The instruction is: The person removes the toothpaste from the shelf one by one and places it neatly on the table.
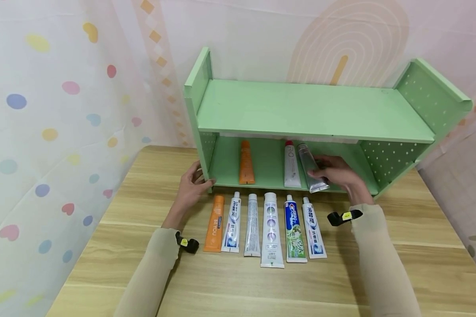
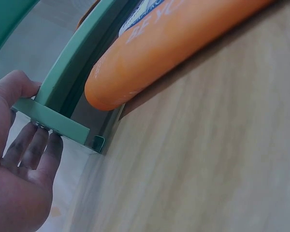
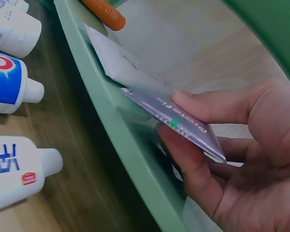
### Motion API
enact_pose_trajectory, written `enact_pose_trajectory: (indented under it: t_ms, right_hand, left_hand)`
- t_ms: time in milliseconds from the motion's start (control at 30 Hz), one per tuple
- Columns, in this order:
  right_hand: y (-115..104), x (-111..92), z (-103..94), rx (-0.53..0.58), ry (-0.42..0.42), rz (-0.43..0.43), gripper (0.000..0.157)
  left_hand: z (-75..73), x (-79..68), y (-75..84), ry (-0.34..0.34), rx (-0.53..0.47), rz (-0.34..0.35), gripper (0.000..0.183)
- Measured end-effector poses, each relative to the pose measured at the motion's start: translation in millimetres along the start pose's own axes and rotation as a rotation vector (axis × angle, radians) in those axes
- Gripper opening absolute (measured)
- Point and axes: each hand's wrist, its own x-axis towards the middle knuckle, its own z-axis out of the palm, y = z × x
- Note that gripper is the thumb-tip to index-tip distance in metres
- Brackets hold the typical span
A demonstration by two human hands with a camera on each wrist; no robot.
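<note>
My right hand [image 1: 337,171] pinches a silver-grey tube [image 1: 308,160] near its flat end, thumb on one face and fingers beneath. The tube leans at a slant over the lower board of a green shelf [image 1: 317,108]. Just left of it lies a silver tube with a red cap [image 1: 291,167], and farther left an orange tube [image 1: 246,165]. In the right wrist view, the held tube's crimped end [image 3: 174,123] crosses the shelf's front edge. My left hand [image 1: 191,187] grips the shelf's left side panel [image 2: 63,77], with the thumb and fingers on opposite sides.
On the wooden table [image 1: 230,286] before the shelf, several tubes lie in a row, caps toward the shelf. They include an orange tube [image 1: 214,224], a large white tube [image 1: 271,233] and a blue-green tube [image 1: 295,233]. A patterned curtain [image 1: 63,132] hangs behind and left.
</note>
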Motion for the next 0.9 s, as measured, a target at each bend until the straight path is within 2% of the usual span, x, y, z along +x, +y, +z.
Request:
enact_pose_trajectory:
  t_ms: [167,400,667,900]
  right_hand:
    - [5.6,-4.7,5.9,0.065,0.038,-0.018,0.076]
    - [10.7,-14.2,10.1,0.089,0.082,-0.031,0.075]
    - [15.4,-27.0,17.0,0.041,0.131,-0.004,0.079]
    - [21.2,-38.5,19.4,0.04,0.146,-0.048,0.081]
  left_hand:
    - [-1.1,-1.1,0.8,0.004,0.008,-0.004,0.077]
    - [0.1,0.3,-0.8,-0.004,0.01,0.0,0.078]
    - [0.9,-0.2,-0.1,0.0,0.004,-0.015,0.077]
    - [0.3,-0.4,1.1,-0.005,0.009,-0.019,0.077]
